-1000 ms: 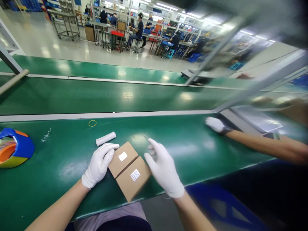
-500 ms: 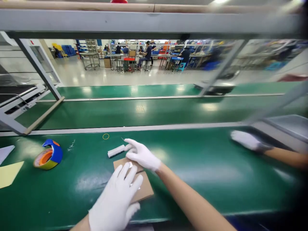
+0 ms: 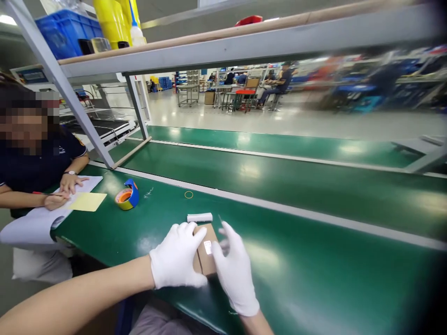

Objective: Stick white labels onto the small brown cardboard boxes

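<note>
Cardboard box (image 3: 205, 251) lies near the desk's (image 3: 314, 279) near edge, both gloved hands, left (image 3: 178, 256) and right (image 3: 234, 272), grasping its sides. Open green surface lies right; a white roll (image 3: 199, 217) sits just beyond, tape (image 3: 127, 195) far left.

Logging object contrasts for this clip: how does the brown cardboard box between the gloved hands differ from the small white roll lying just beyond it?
The cardboard box is brown and flat-sided with a white label; the white roll is plain white and cylinder-shaped. The box is the larger of the two. The left hand and right hand grip the box from either side, while the roll lies untouched. Both rest on the green belt.
</note>
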`<state>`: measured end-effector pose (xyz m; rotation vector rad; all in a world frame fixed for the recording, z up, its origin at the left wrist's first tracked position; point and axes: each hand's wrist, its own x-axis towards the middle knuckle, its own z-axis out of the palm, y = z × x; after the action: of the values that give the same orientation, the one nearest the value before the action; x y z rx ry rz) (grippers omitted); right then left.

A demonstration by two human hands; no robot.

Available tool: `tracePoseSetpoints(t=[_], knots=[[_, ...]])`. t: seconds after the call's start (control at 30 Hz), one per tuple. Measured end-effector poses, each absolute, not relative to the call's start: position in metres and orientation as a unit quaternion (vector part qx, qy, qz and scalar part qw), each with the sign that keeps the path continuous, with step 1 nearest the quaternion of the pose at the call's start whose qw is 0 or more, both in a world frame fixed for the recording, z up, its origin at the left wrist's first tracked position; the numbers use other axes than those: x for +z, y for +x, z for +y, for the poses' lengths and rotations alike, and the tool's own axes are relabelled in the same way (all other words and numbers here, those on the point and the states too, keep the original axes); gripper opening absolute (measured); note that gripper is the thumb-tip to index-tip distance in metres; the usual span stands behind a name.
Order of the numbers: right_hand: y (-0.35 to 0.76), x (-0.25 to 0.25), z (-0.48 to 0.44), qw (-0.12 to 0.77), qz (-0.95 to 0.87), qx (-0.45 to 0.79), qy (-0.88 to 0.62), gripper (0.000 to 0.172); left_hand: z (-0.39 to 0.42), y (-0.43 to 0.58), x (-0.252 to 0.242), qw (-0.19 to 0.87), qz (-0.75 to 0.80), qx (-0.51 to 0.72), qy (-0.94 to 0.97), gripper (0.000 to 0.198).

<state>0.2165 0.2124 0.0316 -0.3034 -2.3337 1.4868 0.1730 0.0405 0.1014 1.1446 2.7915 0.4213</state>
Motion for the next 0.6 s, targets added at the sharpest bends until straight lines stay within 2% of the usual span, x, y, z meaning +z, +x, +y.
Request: tracePoseSetpoints(t=[0.13,0.3,0.4,0.5,0.6], knots=[[0.214,0.027,0.213,0.175,-0.829,0.517,-0.117,0.056,0.051,0.176,0.104,0.062,0.927,0.097,0.357,0.097],[0.216,0.025,0.218,0.146,-0.810,0.552,-0.132,0.065,0.053,0.175,0.110,0.072,0.925,0.096,0.360,0.085],[0.220,0.037,0.218,0.118,-0.794,0.578,-0.143,0.072,0.047,0.171,0.112,0.071,0.922,0.117,0.362,0.089],[0.225,0.059,0.212,0.123,-0.791,0.577,-0.165,0.076,0.027,0.165,0.120,0.066,0.913,0.194,0.354,0.093],[0.228,0.067,0.201,0.133,-0.803,0.555,-0.169,0.075,-0.028,0.169,0.137,0.078,0.892,0.333,0.295,0.096]])
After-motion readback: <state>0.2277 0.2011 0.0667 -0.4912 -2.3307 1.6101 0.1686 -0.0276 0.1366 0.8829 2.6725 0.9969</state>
